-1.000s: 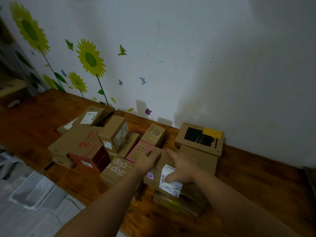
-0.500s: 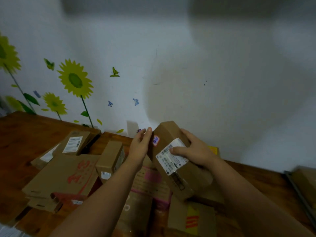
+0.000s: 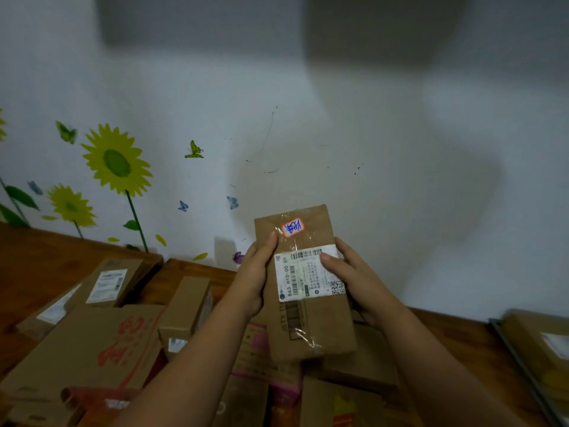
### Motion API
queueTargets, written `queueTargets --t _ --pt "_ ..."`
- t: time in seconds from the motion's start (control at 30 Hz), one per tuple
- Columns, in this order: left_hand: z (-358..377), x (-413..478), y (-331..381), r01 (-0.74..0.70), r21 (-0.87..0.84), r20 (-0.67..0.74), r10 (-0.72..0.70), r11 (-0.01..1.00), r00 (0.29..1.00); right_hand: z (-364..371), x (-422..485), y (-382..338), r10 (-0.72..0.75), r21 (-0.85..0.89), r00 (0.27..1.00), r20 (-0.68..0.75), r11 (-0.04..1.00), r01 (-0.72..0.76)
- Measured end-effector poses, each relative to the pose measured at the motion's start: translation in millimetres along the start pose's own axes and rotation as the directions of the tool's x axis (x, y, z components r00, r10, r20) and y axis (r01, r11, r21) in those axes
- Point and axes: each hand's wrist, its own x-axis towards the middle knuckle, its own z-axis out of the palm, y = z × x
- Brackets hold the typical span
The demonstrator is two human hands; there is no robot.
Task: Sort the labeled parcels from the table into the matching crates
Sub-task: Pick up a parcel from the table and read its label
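Brown cardboard parcel (image 3: 308, 328) is held upright above the table (image 3: 37, 260), before the white wall (image 3: 385, 149) and clear of the pile below. Its left edge is gripped by the left hand (image 3: 254, 282), thumb laid on the front face. Its right edge is gripped by the right hand (image 3: 351, 282), thumb pressed on the white shipping label (image 3: 303, 278). Fingers (image 3: 348, 252) are curled round the edges, largely hidden behind. A red-edged sticker (image 3: 293, 227) with blue handwriting is noted near the top. Beneath are seen a flat box with red print (image 3: 101, 343), a pink box (image 3: 261, 355) and further labelled cartons. Sunflower decals (image 3: 117, 161) are noted at left.
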Motion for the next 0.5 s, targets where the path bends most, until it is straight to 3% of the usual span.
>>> queueTargets --t 0.3,0.5 --pt "3 3 33 0.102 0.201 0.118 -0.127 0.974 0.985 -27 -2 -6 0.019 0.008 0.995 -0.094 1.0 -0.019" --pt "22 -2 70 0.08 0.509 0.22 -0.219 0.857 0.951 -29 -4 -16 -0.006 -0.001 0.998 -0.058 1.0 0.006"
